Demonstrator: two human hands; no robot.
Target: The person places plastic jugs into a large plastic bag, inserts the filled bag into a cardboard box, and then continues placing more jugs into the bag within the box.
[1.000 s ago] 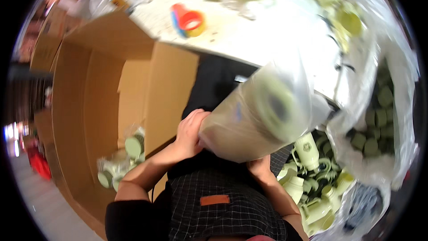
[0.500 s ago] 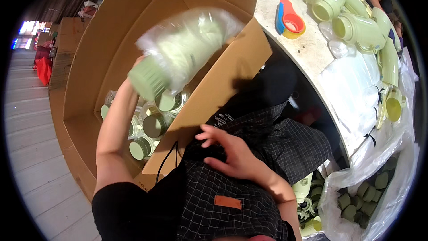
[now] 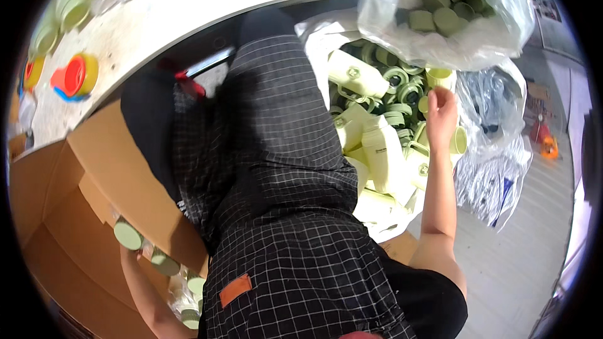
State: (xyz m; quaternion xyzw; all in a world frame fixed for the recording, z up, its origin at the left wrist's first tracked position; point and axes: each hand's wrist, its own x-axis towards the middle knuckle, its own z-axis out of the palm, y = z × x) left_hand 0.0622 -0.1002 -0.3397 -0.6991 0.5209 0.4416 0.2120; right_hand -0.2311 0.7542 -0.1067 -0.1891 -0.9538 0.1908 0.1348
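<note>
My left hand (image 3: pixel 130 255) is down inside the cardboard box (image 3: pixel 69 238), at a plastic-wrapped jug with a green lid (image 3: pixel 128 236). Its fingers are partly hidden by the jug, and they look closed around its side. On my right, my right hand (image 3: pixel 442 113) reaches over an open white sack (image 3: pixel 319 66) of pale green jugs and parts. The fingers there are curled together against the rim of an open pale green jug (image 3: pixel 440 78). Other jug bodies (image 3: pixel 384 154) and dark green ring-shaped parts (image 3: pixel 411 93) lie heaped beside that hand.
Above the sack, a clear plastic bag (image 3: pixel 402 31) holds several green caps (image 3: pixel 446 20). The white table (image 3: pixel 188 0) curves along the far side, with nested coloured scoops (image 3: pixel 76 76) and more jugs (image 3: pixel 72 9). Bluish plastic wrapping (image 3: pixel 490 103) lies right of the sack.
The view has swung to the right. My left hand has lowered the wrapped jug into the box. My right hand has moved from beside my lap out to the sack of jugs.
</note>
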